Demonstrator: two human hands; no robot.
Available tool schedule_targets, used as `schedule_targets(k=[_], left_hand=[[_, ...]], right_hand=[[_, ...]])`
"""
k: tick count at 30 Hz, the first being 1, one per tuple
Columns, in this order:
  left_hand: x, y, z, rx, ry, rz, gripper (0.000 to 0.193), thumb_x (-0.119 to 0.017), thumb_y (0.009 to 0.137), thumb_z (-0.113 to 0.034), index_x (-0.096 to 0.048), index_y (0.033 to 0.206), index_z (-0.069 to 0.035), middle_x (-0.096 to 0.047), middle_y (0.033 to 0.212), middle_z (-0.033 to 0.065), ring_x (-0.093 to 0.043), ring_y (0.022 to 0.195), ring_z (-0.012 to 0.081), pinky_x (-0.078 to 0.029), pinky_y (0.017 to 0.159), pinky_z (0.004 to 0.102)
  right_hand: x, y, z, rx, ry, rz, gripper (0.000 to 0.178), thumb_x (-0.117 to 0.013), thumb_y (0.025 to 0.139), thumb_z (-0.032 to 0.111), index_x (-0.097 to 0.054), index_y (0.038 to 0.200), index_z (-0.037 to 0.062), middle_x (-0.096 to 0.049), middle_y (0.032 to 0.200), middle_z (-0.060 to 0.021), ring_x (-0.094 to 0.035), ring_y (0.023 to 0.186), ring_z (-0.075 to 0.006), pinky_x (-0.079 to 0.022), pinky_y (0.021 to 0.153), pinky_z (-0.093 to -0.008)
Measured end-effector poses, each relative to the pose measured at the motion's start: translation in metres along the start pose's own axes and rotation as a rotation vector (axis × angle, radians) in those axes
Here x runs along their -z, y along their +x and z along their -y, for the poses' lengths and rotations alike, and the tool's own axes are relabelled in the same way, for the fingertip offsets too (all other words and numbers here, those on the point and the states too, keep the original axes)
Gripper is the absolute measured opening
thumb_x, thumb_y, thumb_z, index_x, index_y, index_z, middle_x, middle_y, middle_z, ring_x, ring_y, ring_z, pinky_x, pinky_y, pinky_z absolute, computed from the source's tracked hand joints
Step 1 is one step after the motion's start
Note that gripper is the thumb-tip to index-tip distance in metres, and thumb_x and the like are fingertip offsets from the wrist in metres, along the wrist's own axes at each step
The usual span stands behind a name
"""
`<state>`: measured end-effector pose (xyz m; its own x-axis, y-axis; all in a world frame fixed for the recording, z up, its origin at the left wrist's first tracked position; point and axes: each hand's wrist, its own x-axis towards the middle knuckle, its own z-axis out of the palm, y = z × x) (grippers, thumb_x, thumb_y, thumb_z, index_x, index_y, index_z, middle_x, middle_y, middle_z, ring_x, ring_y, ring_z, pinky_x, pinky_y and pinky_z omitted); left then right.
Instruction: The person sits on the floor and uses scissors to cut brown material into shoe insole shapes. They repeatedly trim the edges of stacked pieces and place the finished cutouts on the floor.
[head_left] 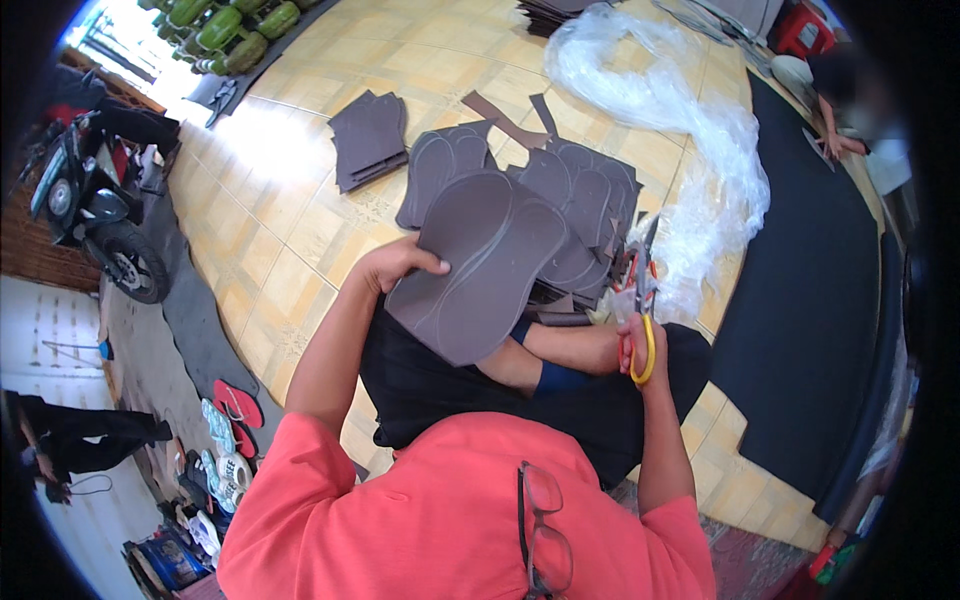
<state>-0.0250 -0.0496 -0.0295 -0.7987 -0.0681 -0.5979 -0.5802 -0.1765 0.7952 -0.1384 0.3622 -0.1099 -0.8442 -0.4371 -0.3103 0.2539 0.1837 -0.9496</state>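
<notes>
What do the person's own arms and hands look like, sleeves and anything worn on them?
Both arms have short, plain coral-red sleeves, matching the shirt; the forearms are bare. The left hand and right hand are gloveless, with no watch visible.

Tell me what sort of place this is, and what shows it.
Probably a small cutting workshop, perhaps in a home: yellow-handled scissors in the right hand, a dark brown piece marked with curved outlines, and a long black sheet spread over the floor.
</notes>
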Motion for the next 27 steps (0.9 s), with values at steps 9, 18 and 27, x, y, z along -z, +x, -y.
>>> schedule_targets(k=[9, 18, 27], left_hand=[[0.111, 0.087, 0.003, 0.013, 0.965, -0.856, 0.072, -0.071, 0.082, -0.041, -0.047, 0.132, 0.005, -0.059, 0.123, 0.0269, -0.059, 0.116, 0.0364, -0.046, 0.097, 0.0429], [0.053, 0.010, 0.034, -0.115, 1.103, -0.454, 0.051, -0.065, 0.087, -0.039, -0.061, 0.121, -0.001, -0.067, 0.110, 0.0220, -0.064, 0.103, 0.0363, -0.049, 0.090, 0.0423], [0.016, -0.052, 0.053, -0.296, 1.035, -0.872, 0.035, -0.061, 0.086, -0.035, -0.067, 0.099, -0.004, -0.069, 0.091, 0.0179, -0.065, 0.089, 0.0368, -0.051, 0.079, 0.0477]], right_hand=[[-0.009, 0.007, 0.002, -0.058, 0.079, -0.079, 0.046, -0.047, 0.100, 0.039, -0.057, 0.083, -0.0027, -0.043, 0.051, -0.0009, -0.043, 0.036, -0.0097, -0.035, 0.034, -0.0252], [-0.009, 0.021, 0.004, -0.154, -0.013, -0.116, 0.049, -0.052, 0.097, 0.047, -0.056, 0.083, -0.0001, -0.042, 0.051, -0.0008, -0.042, 0.035, -0.0108, -0.033, 0.032, -0.0256], [-0.039, 0.106, 0.033, 0.072, -0.119, -0.167, 0.034, -0.062, 0.094, 0.037, -0.052, 0.074, 0.0113, -0.040, 0.050, 0.0025, -0.037, 0.034, -0.0082, -0.029, 0.030, -0.0246]])
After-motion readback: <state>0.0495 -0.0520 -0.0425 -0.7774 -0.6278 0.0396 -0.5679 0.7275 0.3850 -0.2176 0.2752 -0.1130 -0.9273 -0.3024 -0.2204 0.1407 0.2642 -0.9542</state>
